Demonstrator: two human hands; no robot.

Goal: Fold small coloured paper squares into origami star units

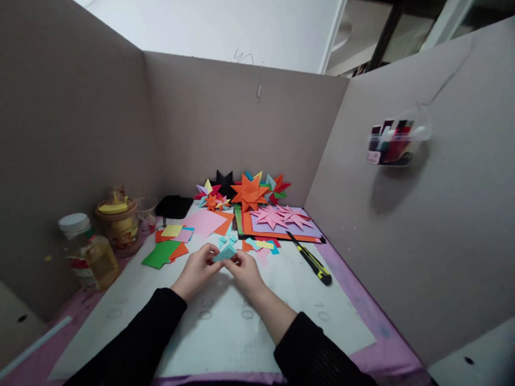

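Note:
A small light-blue folded paper piece (225, 253) is pinched between my two hands, just above the white sheet (267, 338). My left hand (199, 266) grips its left side with thumb and fingers. On the right side, my right hand (245, 269) holds it the same way. Behind my fingertips lie more light-blue folded bits (228, 240). Small coloured paper squares (262, 245) are scattered a little to the right of them. Green paper (161, 253), a yellow square (172, 230) and orange pieces lie to the left of my hands.
Folded paper stars, among them an orange star (250, 191) and pink stars (270, 216), stand or lie at the back. A yellow-black box cutter (310, 259) lies right. A bottle (92, 256) and a lidded pot (118, 223) stand left. Grey panels (246, 120) enclose the table.

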